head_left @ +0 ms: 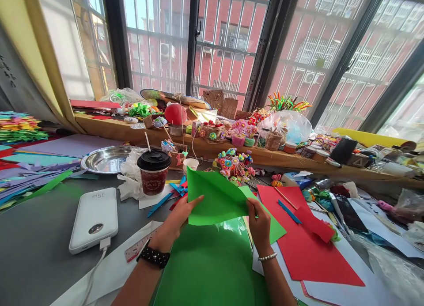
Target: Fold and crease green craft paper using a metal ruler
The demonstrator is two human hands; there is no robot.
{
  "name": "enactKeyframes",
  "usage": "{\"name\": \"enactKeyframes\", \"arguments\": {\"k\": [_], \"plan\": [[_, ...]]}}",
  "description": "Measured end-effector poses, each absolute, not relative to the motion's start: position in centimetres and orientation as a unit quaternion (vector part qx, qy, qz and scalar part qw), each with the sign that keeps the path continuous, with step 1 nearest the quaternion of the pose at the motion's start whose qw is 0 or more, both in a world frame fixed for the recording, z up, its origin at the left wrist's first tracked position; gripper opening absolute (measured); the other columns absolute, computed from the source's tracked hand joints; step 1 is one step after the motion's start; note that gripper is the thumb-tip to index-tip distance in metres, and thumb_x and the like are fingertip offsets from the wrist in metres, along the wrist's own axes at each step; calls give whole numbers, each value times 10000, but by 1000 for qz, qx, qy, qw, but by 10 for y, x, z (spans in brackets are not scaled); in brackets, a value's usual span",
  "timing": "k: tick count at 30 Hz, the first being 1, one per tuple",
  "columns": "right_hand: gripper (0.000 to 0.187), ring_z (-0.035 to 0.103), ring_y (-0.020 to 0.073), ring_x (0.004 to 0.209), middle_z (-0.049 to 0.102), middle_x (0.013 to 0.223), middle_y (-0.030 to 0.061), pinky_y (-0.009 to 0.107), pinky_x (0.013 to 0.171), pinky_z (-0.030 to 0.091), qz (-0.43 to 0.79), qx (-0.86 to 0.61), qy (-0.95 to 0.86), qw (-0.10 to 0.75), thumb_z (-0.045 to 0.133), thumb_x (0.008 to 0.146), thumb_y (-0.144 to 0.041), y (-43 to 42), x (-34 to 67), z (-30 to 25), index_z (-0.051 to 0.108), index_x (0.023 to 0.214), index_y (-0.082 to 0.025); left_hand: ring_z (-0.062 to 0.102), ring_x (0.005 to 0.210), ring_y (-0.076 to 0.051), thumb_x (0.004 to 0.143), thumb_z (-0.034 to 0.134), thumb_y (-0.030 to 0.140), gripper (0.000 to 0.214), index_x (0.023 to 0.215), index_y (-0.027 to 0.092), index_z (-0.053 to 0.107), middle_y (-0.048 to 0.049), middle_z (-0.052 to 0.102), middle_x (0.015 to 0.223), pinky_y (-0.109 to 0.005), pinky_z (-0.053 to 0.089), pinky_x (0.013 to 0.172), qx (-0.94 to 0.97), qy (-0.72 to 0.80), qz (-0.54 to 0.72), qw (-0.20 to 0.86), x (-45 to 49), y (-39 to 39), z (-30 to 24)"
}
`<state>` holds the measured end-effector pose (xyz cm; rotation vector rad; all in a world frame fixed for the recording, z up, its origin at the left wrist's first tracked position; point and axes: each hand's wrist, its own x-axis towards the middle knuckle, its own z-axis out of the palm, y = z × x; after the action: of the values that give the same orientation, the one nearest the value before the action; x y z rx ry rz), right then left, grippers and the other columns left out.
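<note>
Plainly, from where I stand, the left hand (175, 220) and right hand (260, 222) pinch opposite sides of a bent green paper (213, 198) with their fingers (256, 206), over a glossy green surface (212, 262), between the lidded cup (153, 180) and the red paper (318, 253)

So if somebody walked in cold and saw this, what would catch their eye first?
Probably the bright green sheet in the centre, held up between the left hand and the right hand. To its right lies a large red sheet, and to its left stands a dark red cup with a black lid. Just beyond is a cluster of colourful craft flowers.
</note>
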<state>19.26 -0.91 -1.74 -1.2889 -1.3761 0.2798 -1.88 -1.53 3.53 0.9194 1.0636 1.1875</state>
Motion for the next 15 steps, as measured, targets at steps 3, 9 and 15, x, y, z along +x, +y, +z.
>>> {"name": "enactKeyframes", "arguments": {"k": [3,9,15], "plan": [[303,598,199,716,649,775,69,307,674,459,179,-529,-609,563,439,777,-423,-8,195,-14,583,844,-165,647,708,-236,615,678,281,396,974,142,584,-73,693,782,-339,509,647,405,464,474,629,-25,-8,29],[300,612,226,771,671,819,58,322,660,490,334,-479,-632,509,552,718,-402,-9,201,-5,620,872,-154,637,781,-238,592,704,323,456,993,139,590,-66,688,847,-326,498,687,473,444,400,647,-45,-19,42],[343,596,244,911,644,1017,63,380,764,486,468,-434,-580,507,577,720,-381,-18,201,0,599,998,-180,633,800,-213,620,689,286,377,969,165,610,-52,680,900,-293,500,688,498,445,339,663,-60,-24,54]]}}
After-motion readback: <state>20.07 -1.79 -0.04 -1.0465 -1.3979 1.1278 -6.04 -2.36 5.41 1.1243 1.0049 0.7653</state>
